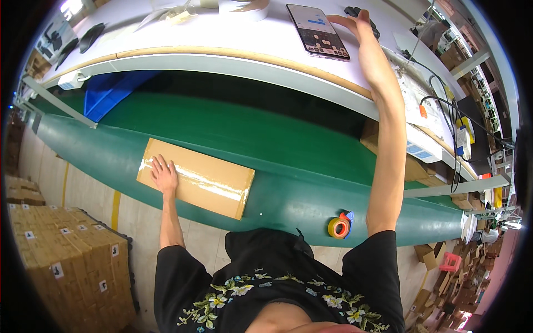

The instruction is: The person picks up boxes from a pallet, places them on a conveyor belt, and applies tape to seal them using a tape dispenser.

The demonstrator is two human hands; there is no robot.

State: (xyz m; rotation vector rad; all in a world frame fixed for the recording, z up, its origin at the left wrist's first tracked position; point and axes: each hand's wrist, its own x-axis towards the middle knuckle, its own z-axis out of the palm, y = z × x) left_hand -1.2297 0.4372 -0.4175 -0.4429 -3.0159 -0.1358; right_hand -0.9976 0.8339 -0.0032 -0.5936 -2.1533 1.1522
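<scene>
A long brown cardboard box [214,176] lies flat on the green surface, with shiny clear tape along its top and ends. My left hand [164,175] rests on the left part of its top, fingers stretched out. My right arm reaches up to the white shelf, where my right hand [355,23] is beside a phone [318,31] with a lit screen. A small black object [373,26] shows behind and under the right fingers, which seem closed around it; its kind is unclear. To the right of the box, a tape dispenser [340,226] with a yellow roll lies on the green surface.
Above the green work surface [294,205] runs the white shelf [233,41] with a front edge. Black cables [444,100] hang at its right end. A blue bin [114,91] sits underneath at left. Stacked cartons [66,255] stand on the floor at lower left.
</scene>
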